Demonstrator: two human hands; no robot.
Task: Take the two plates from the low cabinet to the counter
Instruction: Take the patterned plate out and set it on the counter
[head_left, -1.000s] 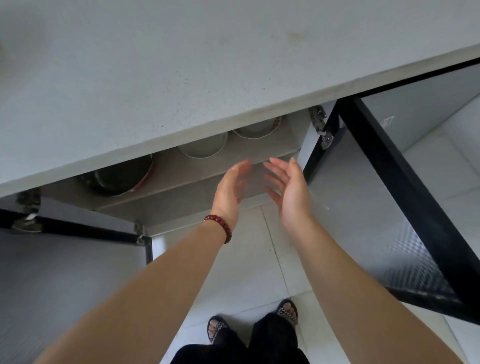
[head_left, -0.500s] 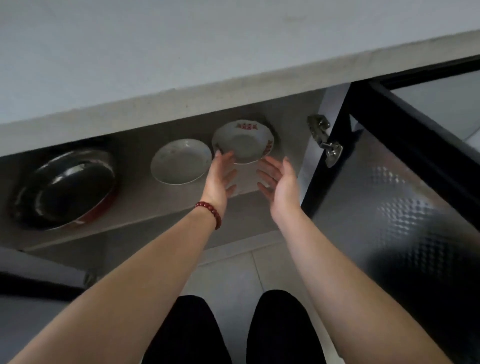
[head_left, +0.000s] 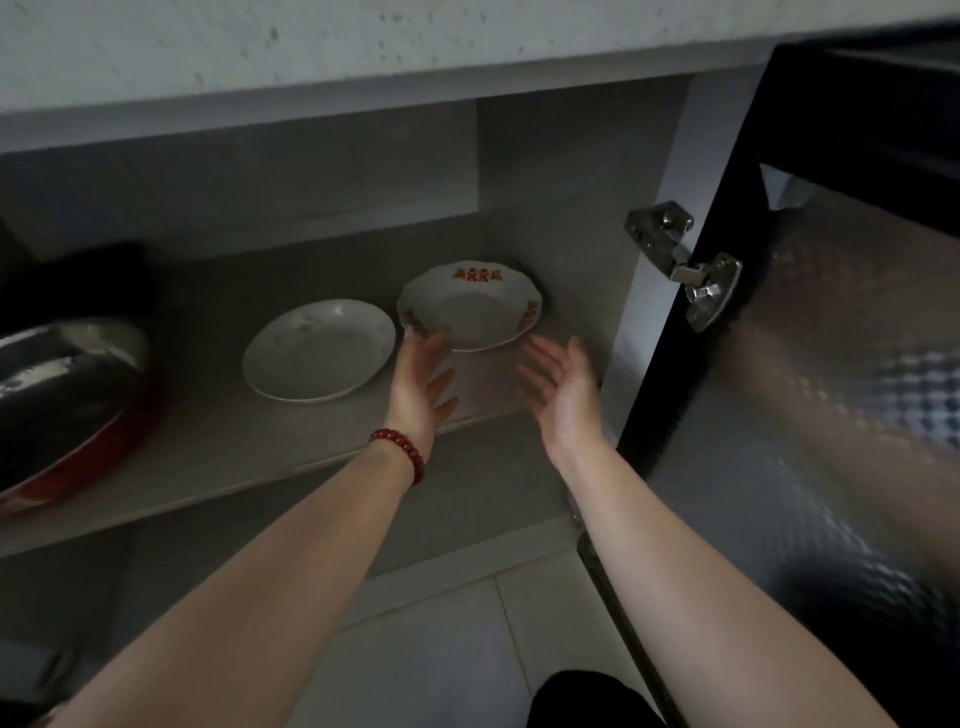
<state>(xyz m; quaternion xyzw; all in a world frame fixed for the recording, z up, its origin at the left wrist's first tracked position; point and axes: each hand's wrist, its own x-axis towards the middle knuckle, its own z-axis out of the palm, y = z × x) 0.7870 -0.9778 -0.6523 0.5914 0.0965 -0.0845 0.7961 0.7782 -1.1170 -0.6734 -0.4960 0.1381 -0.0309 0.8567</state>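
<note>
Two white plates lie side by side on the cabinet shelf (head_left: 291, 447). The plain plate (head_left: 318, 349) is on the left. The plate with red and orange patterns on its scalloped rim (head_left: 475, 306) is on the right, near the cabinet's side wall. My left hand (head_left: 422, 379), with a red bead bracelet at the wrist, is open with its fingertips at the patterned plate's left front rim. My right hand (head_left: 563, 387) is open, palm turned inward, just in front of and to the right of that plate, apart from it.
A large dark pan with a red rim (head_left: 67, 405) sits at the shelf's left end. The speckled counter (head_left: 363, 41) overhangs the cabinet. The open door (head_left: 831, 415) with a metal hinge (head_left: 680, 265) stands at the right. Tiled floor lies below.
The view has dropped lower and closer to the shelf. Both hands have reached further in, and the left fingertips now meet the patterned plate's rim.
</note>
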